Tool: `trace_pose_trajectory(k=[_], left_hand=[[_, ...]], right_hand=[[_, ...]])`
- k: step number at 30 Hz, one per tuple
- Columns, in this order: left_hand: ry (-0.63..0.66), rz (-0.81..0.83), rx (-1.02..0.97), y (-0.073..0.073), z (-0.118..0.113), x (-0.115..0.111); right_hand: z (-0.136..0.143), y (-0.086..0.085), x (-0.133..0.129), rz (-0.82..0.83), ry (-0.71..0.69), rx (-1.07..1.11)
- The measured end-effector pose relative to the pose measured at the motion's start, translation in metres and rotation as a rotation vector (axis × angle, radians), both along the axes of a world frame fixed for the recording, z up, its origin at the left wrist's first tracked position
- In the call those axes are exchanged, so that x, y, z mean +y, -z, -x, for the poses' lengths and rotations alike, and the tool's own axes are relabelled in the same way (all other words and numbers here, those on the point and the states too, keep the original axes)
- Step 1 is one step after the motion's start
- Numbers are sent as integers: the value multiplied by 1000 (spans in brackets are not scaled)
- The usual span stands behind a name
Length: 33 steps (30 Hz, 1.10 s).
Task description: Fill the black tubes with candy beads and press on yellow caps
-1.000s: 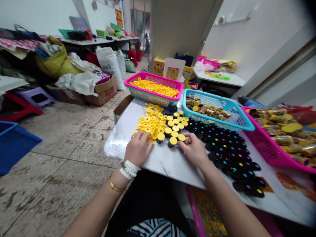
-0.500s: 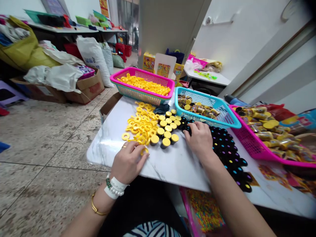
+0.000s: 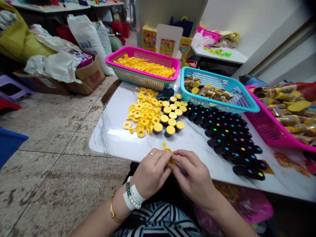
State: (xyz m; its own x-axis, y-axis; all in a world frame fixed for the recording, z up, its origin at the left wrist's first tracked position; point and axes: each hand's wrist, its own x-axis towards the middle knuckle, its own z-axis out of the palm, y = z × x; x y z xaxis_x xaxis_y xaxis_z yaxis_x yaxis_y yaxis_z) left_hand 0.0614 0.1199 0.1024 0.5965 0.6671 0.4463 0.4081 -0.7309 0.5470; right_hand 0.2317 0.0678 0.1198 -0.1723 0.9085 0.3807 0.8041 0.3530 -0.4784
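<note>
While your left hand (image 3: pixel 153 169) and right hand (image 3: pixel 194 172) meet, both clamped on a yellow piece (image 3: pixel 168 149) at the near edge of the table (image 3: pixel 111 135), one likely hazard: a slackened pinch could drop it over that edge.

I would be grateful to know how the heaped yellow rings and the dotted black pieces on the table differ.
The yellow rings are bright yellow throughout, while the black pieces are black with small coloured dots. The yellow rings lie in a loose, overlapping heap; the black pieces are set close together in rows. Both are on the white table.
</note>
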Motion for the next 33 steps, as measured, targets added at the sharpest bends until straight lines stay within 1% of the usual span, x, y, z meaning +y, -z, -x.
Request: trace_pose_trajectory(k=[3, 6, 8, 10, 13, 15, 17, 18, 21, 23, 25, 28, 31, 33], left_hand=[[10, 24, 19, -2, -4, -2], [-56, -27, 92, -4, 2, 2], [-95, -67, 113, -5, 6, 6], [-101, -103, 89, -5, 6, 7], [-86, -164, 32, -5, -4, 4], [-96, -171, -24, -5, -21, 3], [-98, -102, -90, -7, -47, 6], [-90, -39, -117, -8, -63, 9], [1, 183, -83, -12, -113, 25], [7, 281, -51, -13, -140, 36], [7, 319, -22, -13, -159, 43], [13, 315, 32, -13, -175, 47], [1, 320, 64, -14, -180, 48], [3, 320, 56, -15, -177, 47]], right_hand=[[-4, 4, -4, -22, 0, -98], [-11, 2, -8, -58, 16, -201], [-17, -1, -11, -37, 46, -251], [-22, -3, -14, 13, 83, -291], [-28, -4, -23, 64, 89, -321], [-34, -3, -30, 74, 76, -311], [-42, -1, -37, 66, 108, -297], [-47, 0, -40, 59, 145, -304], [-63, 0, -47, 26, 272, -368], [-73, -3, -52, 16, 309, -370], [-79, -6, -58, 46, 307, -287], [-85, -11, -67, 154, 330, -77], [-87, -16, -71, 295, 383, 163], [-87, -17, -68, 371, 407, 375]])
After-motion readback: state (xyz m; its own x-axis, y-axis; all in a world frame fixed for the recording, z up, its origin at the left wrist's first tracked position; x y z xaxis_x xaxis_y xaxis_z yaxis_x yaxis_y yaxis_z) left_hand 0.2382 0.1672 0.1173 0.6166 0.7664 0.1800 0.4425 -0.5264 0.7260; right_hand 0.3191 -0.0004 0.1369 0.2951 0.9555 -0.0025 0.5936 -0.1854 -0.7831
